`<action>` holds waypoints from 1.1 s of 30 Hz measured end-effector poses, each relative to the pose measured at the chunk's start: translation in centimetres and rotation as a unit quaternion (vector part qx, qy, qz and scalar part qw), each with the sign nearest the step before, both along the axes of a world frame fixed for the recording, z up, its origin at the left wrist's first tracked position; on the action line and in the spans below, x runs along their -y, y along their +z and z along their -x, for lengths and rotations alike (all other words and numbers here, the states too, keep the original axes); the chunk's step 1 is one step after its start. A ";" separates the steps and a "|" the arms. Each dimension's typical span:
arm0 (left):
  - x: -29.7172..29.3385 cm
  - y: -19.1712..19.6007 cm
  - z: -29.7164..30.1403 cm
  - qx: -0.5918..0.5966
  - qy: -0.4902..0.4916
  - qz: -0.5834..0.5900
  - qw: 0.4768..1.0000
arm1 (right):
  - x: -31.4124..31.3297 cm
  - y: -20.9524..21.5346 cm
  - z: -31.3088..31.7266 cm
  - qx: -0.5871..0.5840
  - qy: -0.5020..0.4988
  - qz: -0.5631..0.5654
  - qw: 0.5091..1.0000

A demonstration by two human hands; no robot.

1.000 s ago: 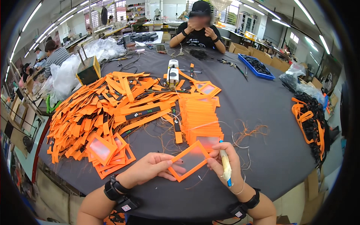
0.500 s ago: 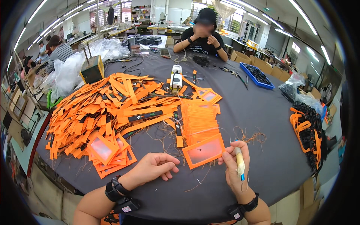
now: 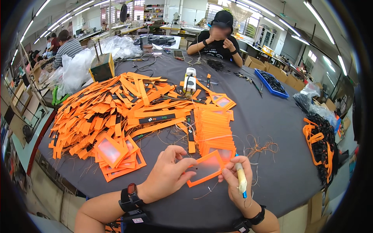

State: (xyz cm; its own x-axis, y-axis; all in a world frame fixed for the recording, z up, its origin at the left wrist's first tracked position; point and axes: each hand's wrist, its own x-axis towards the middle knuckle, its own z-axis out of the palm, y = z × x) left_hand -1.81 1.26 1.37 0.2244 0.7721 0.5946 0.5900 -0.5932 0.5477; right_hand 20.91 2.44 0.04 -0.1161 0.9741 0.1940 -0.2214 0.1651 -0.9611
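Note:
My right hand (image 3: 237,176) is closed around a pen-shaped tool (image 3: 241,179), blue at its ends and wrapped in pale tape, with a thin wire at its lower end. Its thumb and fingers also pinch the right edge of an orange-framed clear panel (image 3: 208,167). At the panel's left edge, my left hand (image 3: 167,169) has thumb and forefinger apart, with a small dark speck between their tips. Whether those tips touch the panel I cannot tell. Just beyond lies a fanned stack of similar orange panels (image 3: 213,126).
A large heap of orange strips (image 3: 93,112) covers the left, with loose orange-framed panels (image 3: 110,151) before it. A white device (image 3: 190,81) stands beyond the stack. Black and orange straps (image 3: 320,143) hang at the right edge, and a blue tray (image 3: 272,82) sits farther back. A co-worker (image 3: 215,42) sits opposite.
My left hand has risen and moved right to the panel's left edge. My right hand has lowered slightly, drawing the panel down and away from the stack.

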 end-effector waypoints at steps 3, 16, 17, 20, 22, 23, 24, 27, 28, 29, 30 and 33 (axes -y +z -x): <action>-0.1 -0.2 0.2 -0.071 0.004 -0.008 0.997 | 0.3 0.1 0.1 0.000 0.004 0.007 1.000; -1.9 -3.1 3.3 0.053 0.066 0.112 0.990 | -0.8 0.6 -0.8 -0.020 -0.090 -0.071 0.993; -1.7 -2.9 2.7 0.063 0.069 0.095 0.991 | -0.8 0.6 -0.8 -0.018 -0.095 -0.074 0.993; -1.6 -0.9 2.5 0.157 -0.052 0.348 0.923 | -0.4 0.5 -0.9 0.034 -0.120 -0.125 0.984; -0.7 0.2 2.5 0.283 -0.147 0.507 0.801 | 0.1 0.2 -1.1 0.149 -0.093 -0.304 0.936; 0.0 0.3 2.1 0.368 -0.184 0.537 0.736 | 0.4 0.0 -1.2 0.204 -0.078 -0.389 0.895; 0.4 0.6 1.8 0.449 -0.221 0.559 0.661 | 1.3 0.5 -1.6 0.262 0.004 -0.386 0.885; 1.1 1.3 2.3 0.417 -0.201 0.568 0.681 | 1.7 1.2 -1.5 0.296 0.160 -0.388 0.858; 1.1 1.3 2.7 0.388 -0.189 0.563 0.705 | 1.9 1.6 -0.7 0.286 0.138 -0.408 0.856; 1.2 1.0 3.3 0.398 -0.173 0.472 0.768 | 1.7 2.0 -0.3 0.276 0.116 -0.429 0.853; 1.2 2.4 5.0 0.312 -0.133 0.433 0.835 | 1.1 2.0 -0.7 0.305 0.081 -0.429 0.846; 2.4 5.7 10.6 0.196 0.101 0.240 0.945 | -1.4 2.9 -2.9 0.394 -0.005 -0.398 0.828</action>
State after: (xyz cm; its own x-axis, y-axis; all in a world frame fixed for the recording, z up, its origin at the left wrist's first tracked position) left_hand -12.42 -1.11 7.04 -0.1216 0.9778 0.1708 0.3613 -0.1167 0.9251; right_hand 23.84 3.79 2.93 -0.5060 0.5750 0.6429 0.4284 0.8145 -0.3913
